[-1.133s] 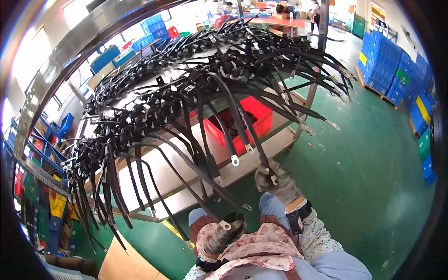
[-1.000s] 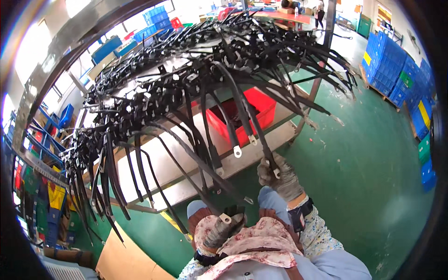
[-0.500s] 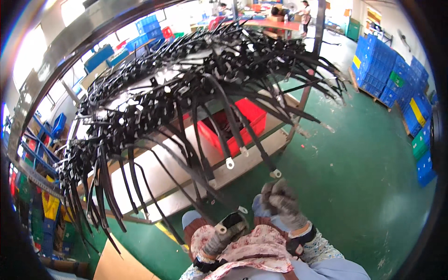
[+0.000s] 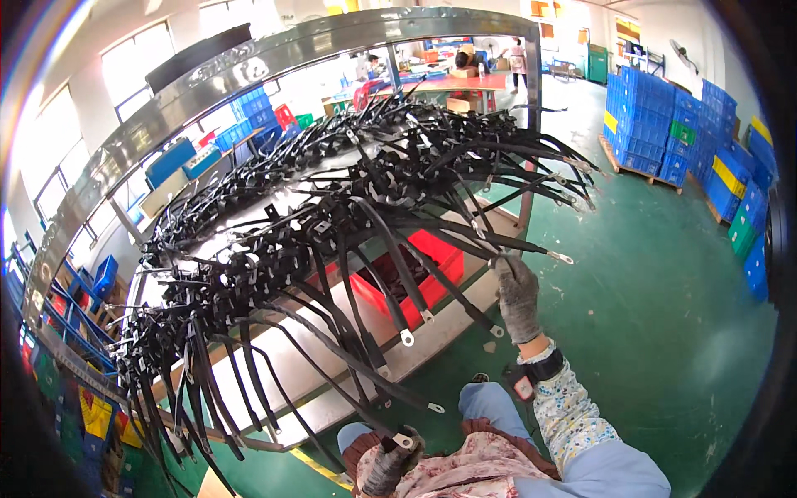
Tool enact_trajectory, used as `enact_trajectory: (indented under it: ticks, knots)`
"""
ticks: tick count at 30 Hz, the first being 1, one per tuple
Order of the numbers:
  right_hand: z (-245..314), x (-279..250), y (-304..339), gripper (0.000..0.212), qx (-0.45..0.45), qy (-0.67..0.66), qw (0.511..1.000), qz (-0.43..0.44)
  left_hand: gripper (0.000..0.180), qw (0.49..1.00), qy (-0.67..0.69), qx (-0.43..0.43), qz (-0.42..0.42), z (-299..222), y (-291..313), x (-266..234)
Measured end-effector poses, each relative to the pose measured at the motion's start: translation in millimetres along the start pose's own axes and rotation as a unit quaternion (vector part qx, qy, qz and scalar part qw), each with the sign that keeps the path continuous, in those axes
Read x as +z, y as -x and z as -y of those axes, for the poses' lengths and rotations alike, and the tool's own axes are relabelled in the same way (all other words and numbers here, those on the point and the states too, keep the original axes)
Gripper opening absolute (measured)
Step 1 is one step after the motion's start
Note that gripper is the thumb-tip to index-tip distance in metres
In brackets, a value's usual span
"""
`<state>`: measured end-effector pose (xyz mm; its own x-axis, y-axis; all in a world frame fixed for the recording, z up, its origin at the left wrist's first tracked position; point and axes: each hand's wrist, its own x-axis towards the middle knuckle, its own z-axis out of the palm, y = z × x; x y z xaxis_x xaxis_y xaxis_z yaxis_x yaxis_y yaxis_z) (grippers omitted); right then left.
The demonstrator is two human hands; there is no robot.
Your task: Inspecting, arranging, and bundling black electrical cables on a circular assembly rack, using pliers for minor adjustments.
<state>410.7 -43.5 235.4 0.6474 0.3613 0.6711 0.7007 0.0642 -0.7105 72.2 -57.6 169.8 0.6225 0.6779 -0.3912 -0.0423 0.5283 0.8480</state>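
Observation:
My right hand (image 4: 517,292), in a grey knitted glove, reaches up to the right end of a rack of black cables. Its fingers are closed at the end of a black cable (image 4: 452,235). Just beyond them, another cable ends in a silver ring terminal (image 4: 561,258). Low in front of my lap, my gloved left hand (image 4: 390,470) is curled. A cable's ring terminal (image 4: 404,441) overlaps its top; whether the fingers hold that cable is hidden. Many more cables with ring terminals hang over the rack's near edge between my hands.
A metal frame (image 4: 324,43) arches over the cable rack. Under the hanging cables, a red bin (image 4: 455,267) with dark contents stands on a pale lower shelf (image 4: 432,328). Stacked blue crates (image 4: 643,116) stand at the right on the green floor. A person (image 4: 516,62) is far back.
My right hand has risen from near my lap to the cables at the right. My left hand has dropped slightly. The view has tilted up, showing more of the frame.

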Motion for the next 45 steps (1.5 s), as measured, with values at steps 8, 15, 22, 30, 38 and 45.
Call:
enact_trajectory:
  ticks: [8, 15, 22, 30, 38, 45]
  knots:
    - [-60, -52, 42, 0.024, -0.143, 0.424, 0.893, -0.05, 0.017, 0.998, -0.047, 0.024, -0.042, -12, 12, -13]
    - [-20, -64, 16, 0.02, -0.018, 0.135, 0.99, 0.031, 0.017, 0.992, -0.063, 0.066, -0.086, -15, 16, 0]
    - [-13, -65, 19, 0.025, -0.066, 0.088, 0.991, 0.071, 0.011, 0.995, -0.061, 0.061, -0.043, 22, -9, -18]
    - [45, -27, 32, 0.021, -0.204, 0.21, 0.953, 0.078, 0.012, 0.995, -0.085, 0.042, -0.043, 22, -10, -19]
    - [41, 10, 38, 0.022, -0.131, 0.232, 0.962, 0.062, 0.015, 0.979, -0.166, 0.089, -0.077, 29, -14, -25]
    - [9, 14, 25, 0.035, 0.406, -0.597, 0.634, 0.277, 0.017, 0.711, -0.627, 0.318, -0.032, 17, -3, -43]
